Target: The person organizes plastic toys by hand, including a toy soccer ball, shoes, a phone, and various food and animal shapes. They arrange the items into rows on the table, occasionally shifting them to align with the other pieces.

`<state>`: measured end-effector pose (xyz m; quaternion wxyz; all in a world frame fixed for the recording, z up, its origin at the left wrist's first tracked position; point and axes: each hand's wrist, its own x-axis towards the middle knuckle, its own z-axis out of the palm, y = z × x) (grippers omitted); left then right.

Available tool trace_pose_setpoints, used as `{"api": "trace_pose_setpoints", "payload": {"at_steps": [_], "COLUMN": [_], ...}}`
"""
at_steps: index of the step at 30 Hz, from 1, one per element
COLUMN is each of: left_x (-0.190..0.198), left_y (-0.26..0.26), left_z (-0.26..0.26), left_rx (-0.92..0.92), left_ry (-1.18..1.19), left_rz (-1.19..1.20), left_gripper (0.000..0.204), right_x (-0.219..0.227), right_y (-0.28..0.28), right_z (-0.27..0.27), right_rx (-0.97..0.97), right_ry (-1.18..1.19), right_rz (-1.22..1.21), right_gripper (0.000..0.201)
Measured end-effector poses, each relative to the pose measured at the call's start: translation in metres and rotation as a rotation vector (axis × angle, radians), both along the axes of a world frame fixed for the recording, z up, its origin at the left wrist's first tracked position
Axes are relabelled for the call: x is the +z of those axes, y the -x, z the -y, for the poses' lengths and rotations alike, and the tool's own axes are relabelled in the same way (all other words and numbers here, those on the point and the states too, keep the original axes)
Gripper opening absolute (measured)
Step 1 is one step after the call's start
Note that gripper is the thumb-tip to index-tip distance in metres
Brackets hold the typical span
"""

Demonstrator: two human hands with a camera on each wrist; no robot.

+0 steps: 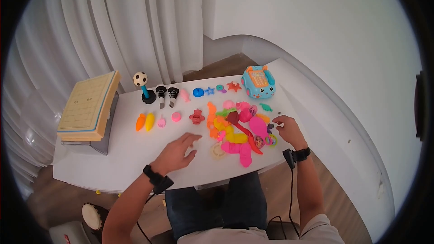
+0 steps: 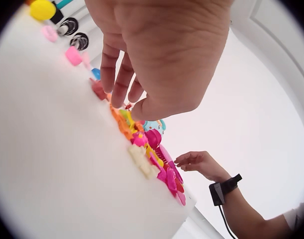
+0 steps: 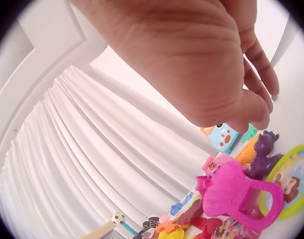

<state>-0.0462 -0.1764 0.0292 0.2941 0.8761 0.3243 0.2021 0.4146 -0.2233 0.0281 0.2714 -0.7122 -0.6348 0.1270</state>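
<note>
My left hand (image 1: pixel 175 153) hovers over the near side of the white table with fingers relaxed and nothing in them. To its right lies a heap of toys, with an orange piece (image 1: pixel 211 119), a yellow piece (image 1: pixel 237 138) and a pink piece (image 1: pixel 239 150). At the heap's right edge, my right hand (image 1: pixel 290 131) reaches in with loosely bent fingers and holds nothing. Near its fingertips sit a purple animal figure (image 3: pixel 265 155) and a tiny dark object (image 1: pixel 279 113). A magenta toy with a loop handle (image 3: pixel 231 194) lies below that hand, beside a green-rimmed disc (image 3: pixel 291 181).
Along the back stand a soccer-ball toy (image 1: pixel 140 79), small black-and-white shoes (image 1: pixel 161 92), a blue star (image 1: pixel 209 91), a red starfish (image 1: pixel 234 86) and a blue toy phone (image 1: pixel 258 83). A board-topped box (image 1: pixel 88 106) occupies the left end. Orange and yellow pieces (image 1: pixel 149 122) lie left of centre.
</note>
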Motion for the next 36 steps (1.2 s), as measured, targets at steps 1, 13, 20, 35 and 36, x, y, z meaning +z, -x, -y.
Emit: {"api": "trace_pose_setpoints", "payload": {"at_steps": [1, 13, 20, 35, 36], "left_x": [-0.009, -0.073, -0.069, -0.068, -0.063], "left_y": [0.005, 0.015, 0.014, 0.016, 0.015], "left_z": [0.007, 0.003, 0.010, 0.008, 0.011], "left_rx": [-0.003, 0.294, 0.297, 0.326, 0.363], "left_ry": [0.008, 0.464, 0.421, 0.339, 0.296], "left_rz": [-0.003, 0.524, 0.493, 0.603, 0.643], "left_gripper": [0.060, 0.030, 0.023, 0.034, 0.038], "right_x": [-0.002, -0.006, -0.026, 0.024, 0.014], "right_y": [0.002, 0.072, 0.089, 0.165, 0.189], "right_z": [0.000, 0.017, -0.001, -0.007, -0.009], "right_rx": [-0.003, -0.143, -0.145, -0.076, -0.053], "right_ry": [0.008, -0.052, -0.147, -0.204, -0.203], "right_rz": [-0.003, 0.021, 0.133, -0.308, -0.328], "right_gripper": [0.027, 0.076, 0.080, 0.071, 0.071]}}
